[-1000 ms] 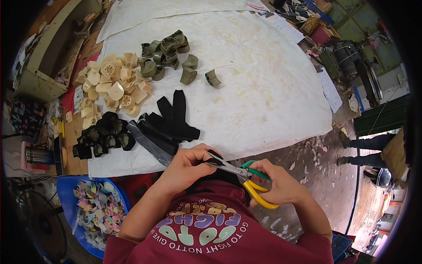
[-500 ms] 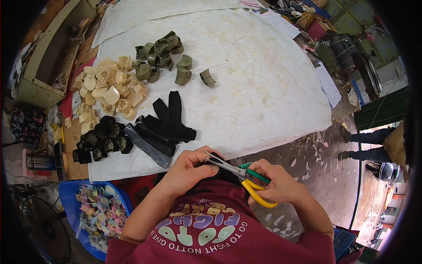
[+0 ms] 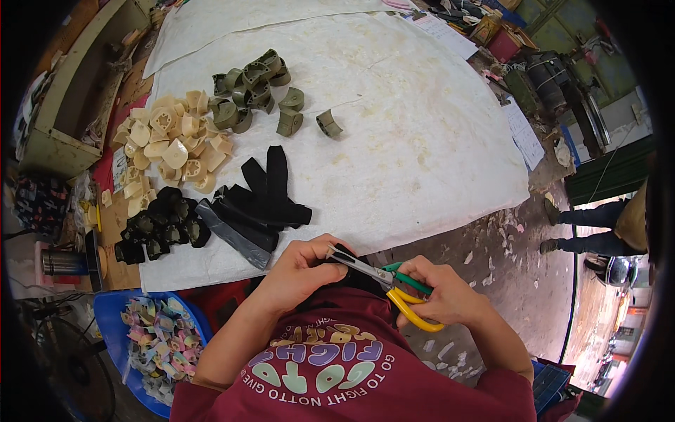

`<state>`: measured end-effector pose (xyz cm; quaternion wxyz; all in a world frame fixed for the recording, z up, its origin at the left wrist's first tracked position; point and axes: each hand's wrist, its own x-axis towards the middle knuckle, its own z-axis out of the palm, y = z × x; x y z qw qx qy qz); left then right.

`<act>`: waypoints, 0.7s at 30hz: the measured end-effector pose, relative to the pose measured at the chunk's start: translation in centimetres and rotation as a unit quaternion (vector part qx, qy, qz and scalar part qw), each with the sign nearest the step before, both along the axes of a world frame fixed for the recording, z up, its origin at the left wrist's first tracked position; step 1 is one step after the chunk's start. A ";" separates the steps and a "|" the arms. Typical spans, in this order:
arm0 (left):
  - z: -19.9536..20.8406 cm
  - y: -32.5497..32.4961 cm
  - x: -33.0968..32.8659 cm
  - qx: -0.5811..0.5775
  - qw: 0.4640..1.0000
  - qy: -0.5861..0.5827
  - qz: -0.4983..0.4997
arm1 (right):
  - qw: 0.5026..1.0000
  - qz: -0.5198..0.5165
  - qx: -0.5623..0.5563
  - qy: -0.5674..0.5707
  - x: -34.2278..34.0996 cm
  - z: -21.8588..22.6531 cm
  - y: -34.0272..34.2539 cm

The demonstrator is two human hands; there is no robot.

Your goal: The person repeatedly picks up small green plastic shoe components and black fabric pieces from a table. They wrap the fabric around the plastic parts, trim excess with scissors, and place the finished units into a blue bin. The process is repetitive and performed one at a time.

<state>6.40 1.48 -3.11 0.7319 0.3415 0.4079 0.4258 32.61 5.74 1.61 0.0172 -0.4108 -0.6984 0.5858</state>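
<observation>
In front of my shirt, my right hand (image 3: 450, 294) is closed round scissors (image 3: 371, 269) with one green and one yellow handle. Their slightly parted blades reach across to the fingertips of my left hand (image 3: 299, 274), which pinches a small black piece (image 3: 343, 250), mostly hidden by fingers and blades. Beyond my left hand, black strips (image 3: 264, 200) lie overlapping on the white-covered table (image 3: 415, 133), with a greyer, shiny strip (image 3: 235, 234) beside them. To their left sits a heap of black curved pieces (image 3: 165, 224).
Cream moulded pieces (image 3: 176, 141) are heaped at the table's left, with olive green ones (image 3: 256, 81) farther back. A blue basin (image 3: 109, 316) of pastel scraps stands low at left. Papers (image 3: 524, 133) hang over the right edge. Another person's legs (image 3: 590, 228) show at far right.
The view has shifted very slightly against the table. My hands, the scissors and the black piece keep nearly the same position.
</observation>
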 end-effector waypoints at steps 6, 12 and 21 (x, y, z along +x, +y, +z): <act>-2.3 -0.7 0.5 -0.036 0.998 0.037 -0.030 | 0.996 -0.050 -0.066 -0.033 1.1 -1.8 -1.7; -4.9 -1.6 0.1 -0.057 0.995 0.026 -0.072 | 0.989 -0.127 -0.046 -0.060 3.3 -4.3 -4.6; 0.7 -1.4 -0.7 0.236 0.958 0.162 0.026 | 0.826 -0.137 0.531 -0.131 -0.8 -1.5 5.4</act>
